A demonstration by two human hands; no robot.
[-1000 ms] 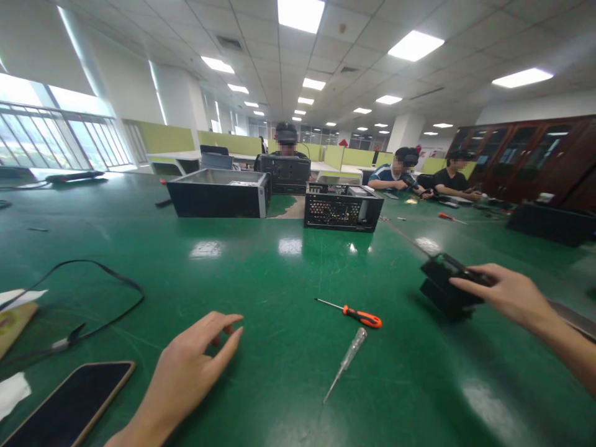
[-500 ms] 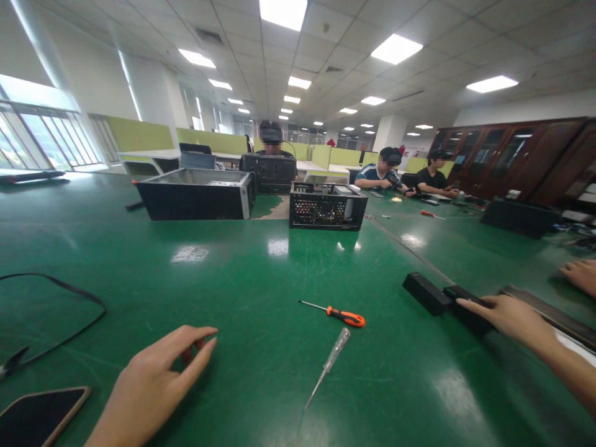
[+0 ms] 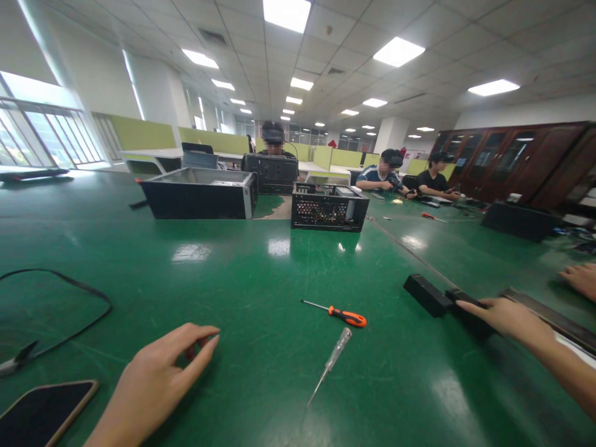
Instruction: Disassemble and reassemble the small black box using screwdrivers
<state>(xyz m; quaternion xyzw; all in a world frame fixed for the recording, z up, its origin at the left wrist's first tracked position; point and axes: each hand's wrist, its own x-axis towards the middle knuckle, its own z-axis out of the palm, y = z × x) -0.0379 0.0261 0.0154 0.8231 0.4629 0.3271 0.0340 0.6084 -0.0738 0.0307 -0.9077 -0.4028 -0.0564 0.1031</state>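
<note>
My left hand (image 3: 156, 379) rests on the green table (image 3: 242, 273), its thumb and index finger curved with a small gap between the tips and nothing between them. At the right, my right hand (image 3: 507, 320) is wrapped over a dark block-like object (image 3: 472, 318), whose far side is hidden under the fingers. A second black block (image 3: 427, 295) touches its left end. Between my hands lie an orange and black screwdriver (image 3: 348, 316) and, nearer, a clear-handled screwdriver (image 3: 338, 351).
A phone (image 3: 44, 413) and a black cable (image 3: 79, 285) are at the left. Two open metal cases (image 3: 200, 198) (image 3: 329, 208) stand farther back. Another person's hand (image 3: 581, 278) is at the right edge; several people sit across the table.
The view has shifted very slightly. Both hands hold nearly the same poses, and the objects on the table have not visibly moved.
</note>
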